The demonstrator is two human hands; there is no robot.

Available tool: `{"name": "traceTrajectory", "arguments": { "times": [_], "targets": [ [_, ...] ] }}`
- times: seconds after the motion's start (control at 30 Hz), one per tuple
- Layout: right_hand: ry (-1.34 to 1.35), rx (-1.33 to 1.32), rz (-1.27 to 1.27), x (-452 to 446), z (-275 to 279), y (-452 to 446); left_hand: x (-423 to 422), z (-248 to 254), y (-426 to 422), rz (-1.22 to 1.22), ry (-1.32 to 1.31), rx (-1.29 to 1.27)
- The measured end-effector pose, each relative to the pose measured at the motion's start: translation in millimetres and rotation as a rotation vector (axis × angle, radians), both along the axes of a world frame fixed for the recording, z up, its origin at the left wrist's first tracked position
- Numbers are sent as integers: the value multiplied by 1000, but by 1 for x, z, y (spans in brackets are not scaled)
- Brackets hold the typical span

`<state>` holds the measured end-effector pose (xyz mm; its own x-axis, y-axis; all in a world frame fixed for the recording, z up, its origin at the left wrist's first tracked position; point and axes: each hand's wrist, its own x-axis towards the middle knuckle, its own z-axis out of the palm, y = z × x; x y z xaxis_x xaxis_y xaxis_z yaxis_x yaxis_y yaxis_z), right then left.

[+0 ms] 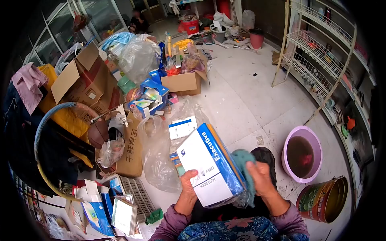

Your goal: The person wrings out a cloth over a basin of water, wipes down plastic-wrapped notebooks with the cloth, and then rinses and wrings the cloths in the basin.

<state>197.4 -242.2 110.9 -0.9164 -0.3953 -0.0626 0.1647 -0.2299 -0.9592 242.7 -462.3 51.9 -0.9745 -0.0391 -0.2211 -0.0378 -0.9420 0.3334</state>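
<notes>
A shrink-wrapped pack of notebooks, white and blue with "Executive" and "NOTEBOOK" printed on it, is tilted above my lap. My left hand grips its lower left edge, thumb on the white cover. On the other side, my right hand is closed around a teal cloth that lies against the pack's right side. Loose plastic film shows at the pack's bottom corner. Just beyond the pack, another white and blue notebook pack lies on the floor beside a clear plastic bag.
A pink basin of murky water stands at right, near a printed metal tin. Farther right is a wire rack. Cardboard boxes, a grey basket and bags crowd the left. Someone sits far back.
</notes>
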Motion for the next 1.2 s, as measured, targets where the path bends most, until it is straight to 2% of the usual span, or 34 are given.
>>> {"name": "traceTrajectory", "arguments": {
  "times": [0.03,0.1,0.17,0.2,0.37,0.5,0.67,0.8,0.87,0.97,1.07,1.1,1.17,1.2],
  "targets": [
    [-45,-57,-28,1,13,7,1,2,2,-21,-12,-24],
    [121,-58,46,-2,40,9,2,5,8,-52,-15,-9],
    [637,545,110,-10,54,10,2,2,17,-26,-46,-169],
    [638,545,109,-11,52,9,1,7,20,-19,-40,-144],
    [230,277,84,-1,50,6,2,18,23,39,-21,-142],
    [200,215,-32,13,37,11,5,35,26,139,-36,-270],
    [113,104,-267,33,17,17,1,48,26,175,-15,-252],
    [4,65,-267,40,8,24,3,56,29,245,-26,-339],
    [-177,-104,-175,45,22,25,2,54,29,270,-44,-325],
    [-122,-98,-257,35,36,36,1,64,32,336,-69,-315],
    [173,-9,-485,21,56,38,6,76,36,280,-82,-585],
    [263,40,-549,17,62,39,9,78,37,282,-86,-583],
    [404,339,-575,11,63,59,15,77,43,104,-11,-827],
    [508,491,-606,7,67,63,17,73,48,63,34,-856]
  ]
}}
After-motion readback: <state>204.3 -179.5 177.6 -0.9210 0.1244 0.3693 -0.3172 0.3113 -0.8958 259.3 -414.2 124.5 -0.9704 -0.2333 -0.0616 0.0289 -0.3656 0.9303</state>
